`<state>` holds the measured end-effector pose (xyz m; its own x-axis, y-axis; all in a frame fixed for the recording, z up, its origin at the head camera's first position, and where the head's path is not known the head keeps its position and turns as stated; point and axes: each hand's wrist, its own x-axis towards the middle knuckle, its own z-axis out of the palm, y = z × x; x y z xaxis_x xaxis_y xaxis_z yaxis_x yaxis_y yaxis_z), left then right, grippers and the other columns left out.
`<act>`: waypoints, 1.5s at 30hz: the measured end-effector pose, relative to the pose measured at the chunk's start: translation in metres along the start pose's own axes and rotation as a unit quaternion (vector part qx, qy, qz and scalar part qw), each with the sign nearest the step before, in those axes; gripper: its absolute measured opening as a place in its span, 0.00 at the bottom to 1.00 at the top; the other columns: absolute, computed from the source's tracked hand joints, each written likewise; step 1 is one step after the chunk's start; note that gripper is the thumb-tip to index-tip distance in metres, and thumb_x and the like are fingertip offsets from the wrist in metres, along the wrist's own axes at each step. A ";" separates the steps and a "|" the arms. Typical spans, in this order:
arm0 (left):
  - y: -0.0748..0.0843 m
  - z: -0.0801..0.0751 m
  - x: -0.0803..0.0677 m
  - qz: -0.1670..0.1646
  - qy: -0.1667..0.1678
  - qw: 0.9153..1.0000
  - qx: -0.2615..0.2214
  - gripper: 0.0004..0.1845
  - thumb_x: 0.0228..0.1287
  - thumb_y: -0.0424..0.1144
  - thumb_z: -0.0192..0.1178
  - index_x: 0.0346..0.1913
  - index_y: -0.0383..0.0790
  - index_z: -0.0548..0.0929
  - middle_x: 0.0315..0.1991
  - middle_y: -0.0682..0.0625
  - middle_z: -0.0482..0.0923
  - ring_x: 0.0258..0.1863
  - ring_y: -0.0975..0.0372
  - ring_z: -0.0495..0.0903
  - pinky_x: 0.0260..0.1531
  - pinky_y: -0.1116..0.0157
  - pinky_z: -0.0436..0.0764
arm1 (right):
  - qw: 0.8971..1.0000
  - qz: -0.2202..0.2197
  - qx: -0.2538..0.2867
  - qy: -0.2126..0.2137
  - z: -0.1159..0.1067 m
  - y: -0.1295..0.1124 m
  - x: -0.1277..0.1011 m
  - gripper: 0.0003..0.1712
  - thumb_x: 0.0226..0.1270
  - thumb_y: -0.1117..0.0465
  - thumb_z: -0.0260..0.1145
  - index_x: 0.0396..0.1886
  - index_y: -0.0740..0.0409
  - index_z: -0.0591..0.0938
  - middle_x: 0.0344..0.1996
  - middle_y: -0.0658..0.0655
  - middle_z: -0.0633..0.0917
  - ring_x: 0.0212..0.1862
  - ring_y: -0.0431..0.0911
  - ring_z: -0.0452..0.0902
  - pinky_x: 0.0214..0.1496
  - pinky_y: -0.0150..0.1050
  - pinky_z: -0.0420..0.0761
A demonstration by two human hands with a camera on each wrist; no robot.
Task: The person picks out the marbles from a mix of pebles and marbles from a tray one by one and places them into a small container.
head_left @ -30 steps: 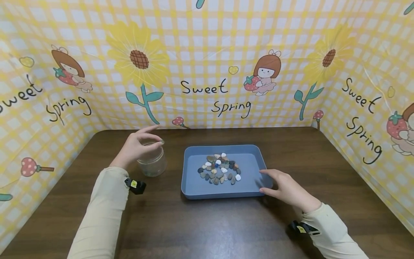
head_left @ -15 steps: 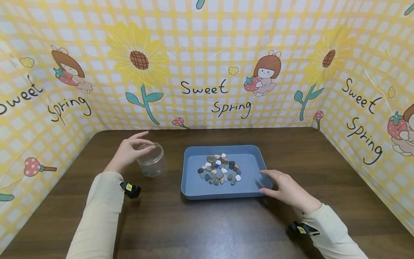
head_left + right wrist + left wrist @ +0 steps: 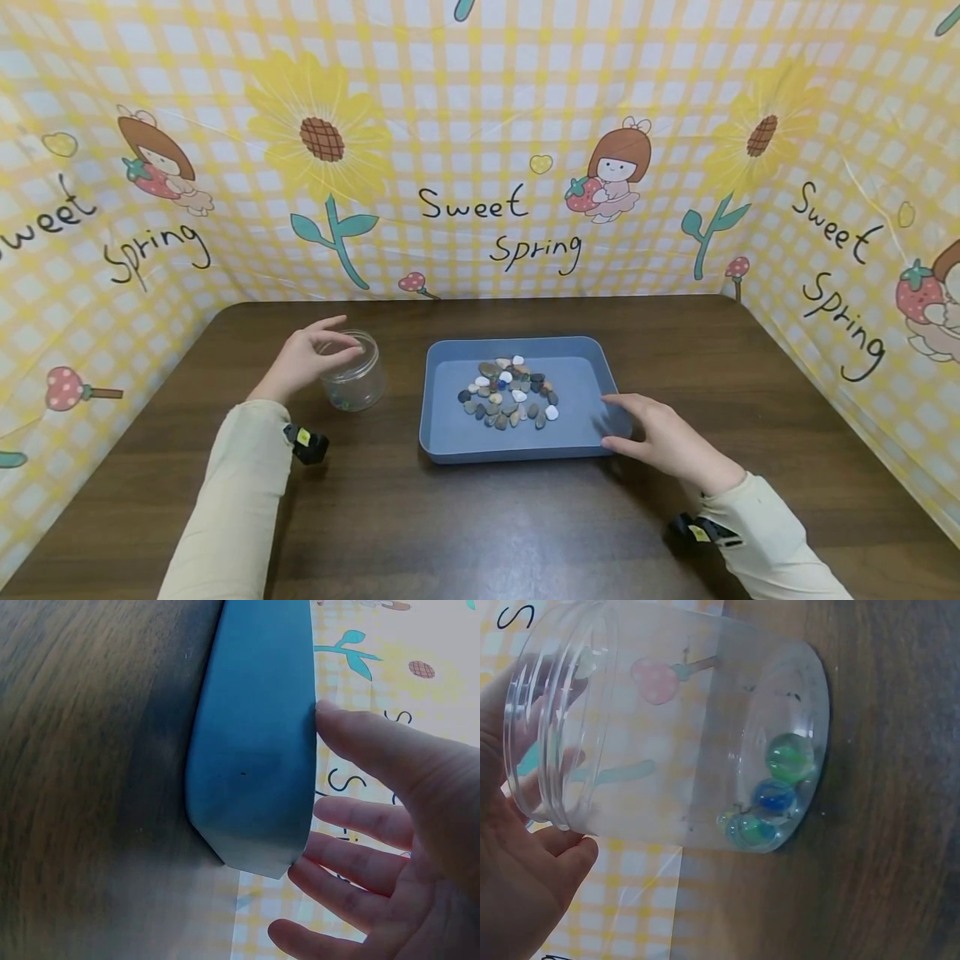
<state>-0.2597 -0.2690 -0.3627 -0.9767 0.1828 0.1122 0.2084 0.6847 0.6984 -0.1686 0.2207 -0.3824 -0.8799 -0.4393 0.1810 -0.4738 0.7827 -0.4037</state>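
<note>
Dark brown wood-grain table (image 3: pixel 480 533) fills the near part of the head view, with two cream sleeves coming in from the bottom edge, each with a small black camera clipped at the wrist. Nearest is the right hand (image 3: pixel 667 442), resting at the near right corner of the blue plastic tray (image 3: pixel 585 367); its fingers are straight and spread apart, the thumb tip touching the tray's outer rim, nothing clasped. The right wrist view shows the same: the thumb against the edge of the tray wall (image 3: pixel 255 750), the other fingers (image 3: pixel 360 821) splayed just beside it.

In the middle of the tray floor lies a loose cluster of small pebbles (image 3: pixel 510 393), grey, brown, white and a few blue, touching one another and well apart from the tray walls.

To the left of the tray, near it but not touching, stands a clear plastic jar (image 3: pixel 354 379), upright and without a lid. The left hand (image 3: pixel 303 360) is at the jar's mouth, thumb and fingers loosely curved about the rim; in the left wrist view the palm and thumb (image 3: pixel 525 870) lie against the threaded rim of the jar (image 3: pixel 667 735), the fingers showing through the wall behind it. On the jar's bottom sit a few glass marbles (image 3: pixel 769 795), green and blue, bunched together at one side.

Behind the table rises a yellow checked backdrop (image 3: pixel 480 125) printed with sunflowers and the words "Sweet Spring"
</note>
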 end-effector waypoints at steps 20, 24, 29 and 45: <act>0.013 0.000 0.000 0.031 0.048 0.998 0.010 0.19 0.62 0.49 0.60 0.45 0.36 0.83 0.68 0.40 0.62 0.69 0.42 0.56 0.64 0.40 0.59 | 1.000 0.003 -0.005 -0.002 -0.002 -0.001 0.001 0.32 0.55 0.54 0.70 0.56 0.67 0.75 0.54 0.66 0.80 0.56 0.58 0.76 0.56 0.53 0.75; 0.031 0.002 0.001 0.063 0.071 0.996 -0.001 0.17 0.61 0.47 0.61 0.44 0.37 0.84 0.66 0.41 0.66 0.68 0.44 0.59 0.63 0.41 0.60 | 1.000 0.006 -0.002 -0.006 -0.001 -0.001 0.001 0.32 0.55 0.54 0.70 0.57 0.66 0.75 0.54 0.65 0.79 0.56 0.58 0.76 0.57 0.53 0.75; 0.054 0.007 0.002 0.115 0.086 0.990 -0.012 0.13 0.61 0.43 0.62 0.43 0.37 0.85 0.64 0.41 0.69 0.66 0.45 0.63 0.60 0.43 0.67 | 1.000 0.003 -0.003 -0.002 -0.001 0.000 0.000 0.32 0.55 0.54 0.70 0.57 0.66 0.75 0.54 0.65 0.80 0.56 0.58 0.76 0.57 0.53 0.75; 0.098 0.050 0.019 0.142 0.001 0.988 -0.060 0.10 0.60 0.42 0.62 0.42 0.43 0.86 0.63 0.47 0.71 0.68 0.52 0.63 0.65 0.48 0.64 | 1.000 0.017 0.003 -0.012 0.001 0.000 0.001 0.32 0.56 0.54 0.69 0.57 0.65 0.74 0.55 0.65 0.79 0.57 0.58 0.75 0.57 0.54 0.75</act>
<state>-0.2552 -0.1635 -0.3275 -0.8797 0.3539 0.3177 0.4670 0.5165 0.7177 -0.1692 0.2205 -0.3830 -0.8945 -0.4226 0.1460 -0.4432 0.7946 -0.4150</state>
